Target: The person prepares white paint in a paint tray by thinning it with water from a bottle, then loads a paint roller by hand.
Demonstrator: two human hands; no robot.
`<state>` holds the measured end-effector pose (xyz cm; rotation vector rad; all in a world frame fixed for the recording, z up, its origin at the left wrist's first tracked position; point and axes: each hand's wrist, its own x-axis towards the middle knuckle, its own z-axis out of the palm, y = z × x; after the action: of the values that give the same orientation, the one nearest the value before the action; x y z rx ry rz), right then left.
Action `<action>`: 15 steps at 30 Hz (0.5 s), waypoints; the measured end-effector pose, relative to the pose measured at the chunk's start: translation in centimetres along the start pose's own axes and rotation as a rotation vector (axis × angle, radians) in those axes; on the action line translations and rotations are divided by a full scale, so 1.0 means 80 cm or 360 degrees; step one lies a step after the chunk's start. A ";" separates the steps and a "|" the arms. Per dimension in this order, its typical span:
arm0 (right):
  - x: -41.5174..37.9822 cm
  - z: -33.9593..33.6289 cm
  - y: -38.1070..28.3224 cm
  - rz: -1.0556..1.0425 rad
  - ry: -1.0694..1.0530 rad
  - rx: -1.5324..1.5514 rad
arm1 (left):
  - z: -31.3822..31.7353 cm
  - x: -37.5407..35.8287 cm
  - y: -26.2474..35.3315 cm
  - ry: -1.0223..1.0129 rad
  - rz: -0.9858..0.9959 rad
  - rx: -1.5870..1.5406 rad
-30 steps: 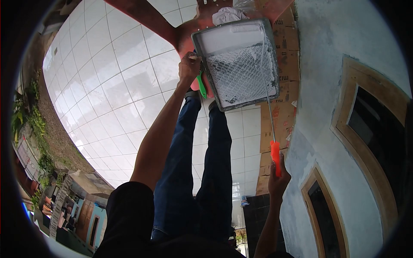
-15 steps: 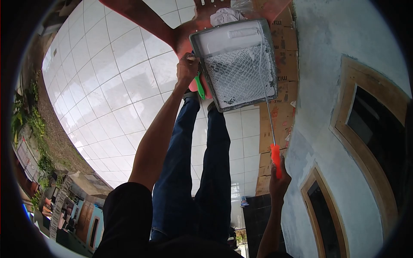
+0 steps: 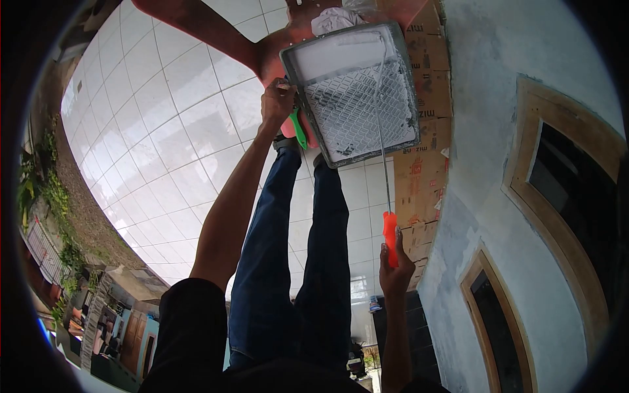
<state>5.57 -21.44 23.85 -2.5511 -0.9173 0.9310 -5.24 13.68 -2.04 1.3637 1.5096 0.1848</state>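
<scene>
A grey paint tray [image 3: 354, 156] with a ridged slope and pale paint at its far end rests on a red plastic chair [image 3: 213, 29]. My left hand [image 3: 278, 103] is closed at the tray's left edge; what its fingers grip there is partly hidden. Just below that hand lies a green-handled tool [image 3: 298, 129]. My right hand [image 3: 396, 265] is wrapped round the orange handle [image 3: 390, 239] of a paint roller, whose thin metal rod runs up across the tray. The paint-covered roller head [image 3: 360, 42] lies in the paint at the far end.
White floor tiles [image 3: 190, 124] spread to the left. Flattened cardboard [image 3: 426, 131] runs along the foot of the grey-blue wall [image 3: 478, 177] on the right. Two wooden window frames [image 3: 524, 164] are set in that wall. A crumpled white bag [image 3: 337, 21] sits behind the tray.
My right hand has moved left with the orange handle, and the roller's rod now crosses the tray further left. The view has shifted slightly. My left hand stays at the tray's edge.
</scene>
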 end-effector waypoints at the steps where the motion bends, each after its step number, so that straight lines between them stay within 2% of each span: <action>1: -0.002 0.002 -0.004 0.0006 -0.0001 0.0000 | 0.000 -0.002 0.002 -0.0005 0.0016 0.0026; 3: -0.004 0.003 -0.014 0.0268 -0.0089 0.0184 | 0.003 -0.001 -0.002 -0.0010 0.0000 -0.0014; 15: -0.022 0.021 -0.012 0.0160 -0.0145 0.0097 | 0.001 -0.003 0.004 -0.0013 -0.0017 -0.0070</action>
<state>3.01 -21.81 23.88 -2.5411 -0.7784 1.0951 -5.03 13.57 -1.73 1.3196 1.4973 0.2043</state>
